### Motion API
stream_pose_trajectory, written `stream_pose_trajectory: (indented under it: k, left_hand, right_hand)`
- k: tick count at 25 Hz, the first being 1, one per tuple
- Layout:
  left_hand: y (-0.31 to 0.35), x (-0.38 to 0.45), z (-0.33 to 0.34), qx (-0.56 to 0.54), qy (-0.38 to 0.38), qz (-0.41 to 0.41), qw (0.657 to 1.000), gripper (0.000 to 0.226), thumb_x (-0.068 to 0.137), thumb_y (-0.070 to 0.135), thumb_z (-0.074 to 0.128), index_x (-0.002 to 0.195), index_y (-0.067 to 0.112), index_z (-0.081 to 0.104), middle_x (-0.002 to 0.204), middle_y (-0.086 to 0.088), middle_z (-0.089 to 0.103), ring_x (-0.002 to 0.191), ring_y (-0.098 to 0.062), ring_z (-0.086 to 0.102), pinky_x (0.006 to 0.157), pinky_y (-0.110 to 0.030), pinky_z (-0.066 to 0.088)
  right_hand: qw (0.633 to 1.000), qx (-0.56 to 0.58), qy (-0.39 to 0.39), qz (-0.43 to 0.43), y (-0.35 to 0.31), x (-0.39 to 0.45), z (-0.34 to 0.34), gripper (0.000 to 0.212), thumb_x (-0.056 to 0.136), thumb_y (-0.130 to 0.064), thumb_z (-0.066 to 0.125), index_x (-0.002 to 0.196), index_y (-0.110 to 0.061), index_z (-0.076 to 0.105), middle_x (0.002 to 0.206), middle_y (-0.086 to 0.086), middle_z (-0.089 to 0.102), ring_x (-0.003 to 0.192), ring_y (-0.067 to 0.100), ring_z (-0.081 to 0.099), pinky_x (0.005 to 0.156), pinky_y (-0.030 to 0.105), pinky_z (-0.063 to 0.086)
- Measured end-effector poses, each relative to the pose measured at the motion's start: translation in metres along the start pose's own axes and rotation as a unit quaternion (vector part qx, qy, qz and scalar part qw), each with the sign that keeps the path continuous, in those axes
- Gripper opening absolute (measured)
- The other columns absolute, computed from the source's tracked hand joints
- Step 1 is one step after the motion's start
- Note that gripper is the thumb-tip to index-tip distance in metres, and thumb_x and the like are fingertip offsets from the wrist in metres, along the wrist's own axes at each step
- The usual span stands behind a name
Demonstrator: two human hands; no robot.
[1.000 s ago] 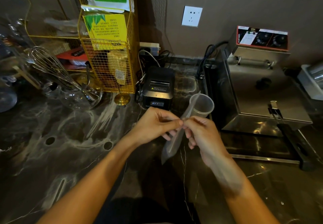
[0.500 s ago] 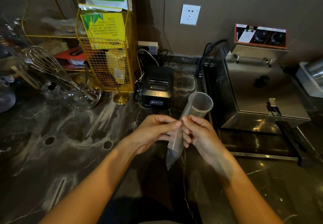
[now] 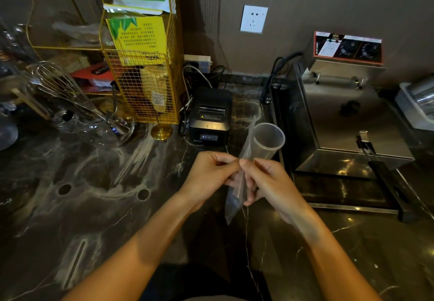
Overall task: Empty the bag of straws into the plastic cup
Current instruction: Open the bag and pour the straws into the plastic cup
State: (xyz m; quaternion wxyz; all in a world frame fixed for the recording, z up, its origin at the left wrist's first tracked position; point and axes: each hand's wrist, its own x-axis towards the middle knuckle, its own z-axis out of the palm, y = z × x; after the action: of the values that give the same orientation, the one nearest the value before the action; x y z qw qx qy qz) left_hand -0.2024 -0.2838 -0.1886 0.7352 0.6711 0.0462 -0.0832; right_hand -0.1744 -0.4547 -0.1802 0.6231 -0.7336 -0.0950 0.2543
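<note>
Dim marble counter (image 3: 70, 207), brown wall (image 3: 328, 0), socket (image 3: 253, 19).

A clear bag (image 3: 235, 197) and translucent cup (image 3: 268, 139) over a dark white-veined marble counter (image 3: 77, 207), beside a yellow wire rack (image 3: 143, 82).

The bag of straws (image 3: 236, 197) is clear and dim, so the straws inside cannot be counted, and its middle is covered by the fingers of the left hand (image 3: 209, 176) and right hand (image 3: 267, 183); whether its top is open cannot be told. The lower part of the plastic cup (image 3: 267, 140) is hidden behind the right hand. At 9 o'clock, glassware (image 3: 9, 122) is cut off by the frame edge, and at 3 o'clock a metal container (image 3: 420, 103) is cut off likewise. Print on the yellow package (image 3: 138, 38) at 11 o'clock is too small to read.
</note>
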Motion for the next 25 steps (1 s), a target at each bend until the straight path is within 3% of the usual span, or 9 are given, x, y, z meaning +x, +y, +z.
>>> stream_pose_trajectory:
  k: [4, 6, 8, 12, 16, 21, 25]
  left_hand:
    - [0.012, -0.004, -0.001, 0.044, -0.066, -0.018, 0.997, 0.019, 0.099, 0.006, 0.062, 0.112, 0.002, 0.075, 0.095, -0.017, 0.08, 0.087, -0.027, 0.08, 0.072, -0.026, 0.064]
    - [0.016, -0.004, -0.003, 0.067, -0.081, -0.041, 0.994, 0.017, 0.096, 0.006, 0.066, 0.109, 0.004, 0.076, 0.09, -0.015, 0.08, 0.08, -0.025, 0.078, 0.07, -0.026, 0.065]
    - [0.017, -0.006, -0.002, 0.074, -0.069, -0.055, 0.993, 0.01, 0.094, 0.007, 0.07, 0.099, 0.003, 0.078, 0.08, -0.013, 0.076, 0.068, -0.018, 0.073, 0.063, -0.023, 0.062]
    - [0.013, -0.009, -0.005, 0.096, 0.008, -0.035, 0.995, 0.011, 0.093, 0.002, 0.068, 0.085, 0.0, 0.076, 0.07, -0.008, 0.072, 0.061, -0.015, 0.069, 0.059, -0.023, 0.061]
    - [0.014, -0.007, -0.015, 0.11, 0.059, -0.024, 0.992, 0.017, 0.092, 0.0, 0.068, 0.077, 0.007, 0.073, 0.064, -0.004, 0.071, 0.056, -0.013, 0.068, 0.055, -0.022, 0.059]
    - [0.014, -0.012, 0.002, 0.152, -0.033, -0.019, 0.988, 0.013, 0.092, 0.004, 0.069, 0.082, 0.01, 0.073, 0.067, -0.004, 0.071, 0.063, -0.013, 0.07, 0.064, -0.024, 0.061]
    - [0.015, -0.004, 0.007, 0.199, -0.023, 0.005, 0.98, 0.003, 0.095, 0.017, 0.07, 0.097, 0.017, 0.071, 0.078, -0.007, 0.074, 0.068, -0.017, 0.073, 0.062, -0.025, 0.061]
  right_hand:
    - [0.999, 0.003, 0.032, -0.002, 0.003, -0.003, -0.002, 0.031, 0.106, -0.015, 0.05, 0.083, 0.003, 0.061, 0.065, 0.012, 0.06, 0.051, 0.019, 0.058, 0.057, 0.035, 0.057]
    - [0.998, 0.017, 0.057, 0.001, 0.005, -0.005, -0.002, 0.029, 0.105, -0.012, 0.051, 0.086, 0.007, 0.061, 0.065, 0.008, 0.059, 0.05, 0.018, 0.057, 0.054, 0.034, 0.056]
    - [0.998, 0.02, 0.062, 0.006, 0.003, -0.007, -0.003, 0.025, 0.104, -0.008, 0.052, 0.083, 0.003, 0.062, 0.064, 0.006, 0.058, 0.05, 0.015, 0.056, 0.052, 0.032, 0.056]
    - [0.997, -0.027, 0.07, 0.021, -0.002, -0.013, -0.009, 0.025, 0.099, -0.003, 0.056, 0.076, 0.0, 0.062, 0.06, 0.008, 0.055, 0.049, 0.013, 0.054, 0.057, 0.033, 0.06]
    - [0.986, -0.096, 0.116, 0.069, -0.002, -0.02, -0.018, 0.026, 0.096, -0.01, 0.063, 0.071, -0.005, 0.064, 0.057, 0.004, 0.059, 0.046, 0.012, 0.058, 0.062, 0.041, 0.064]
    - [0.959, -0.224, 0.171, 0.044, -0.011, -0.014, -0.007, 0.013, 0.097, -0.032, 0.066, 0.09, -0.021, 0.064, 0.077, 0.001, 0.072, 0.058, 0.011, 0.072, 0.048, 0.019, 0.056]
    - [0.953, -0.275, 0.123, -0.028, -0.01, -0.012, -0.004, 0.016, 0.103, -0.027, 0.059, 0.091, -0.028, 0.069, 0.078, -0.002, 0.073, 0.062, 0.009, 0.072, 0.053, 0.033, 0.062]
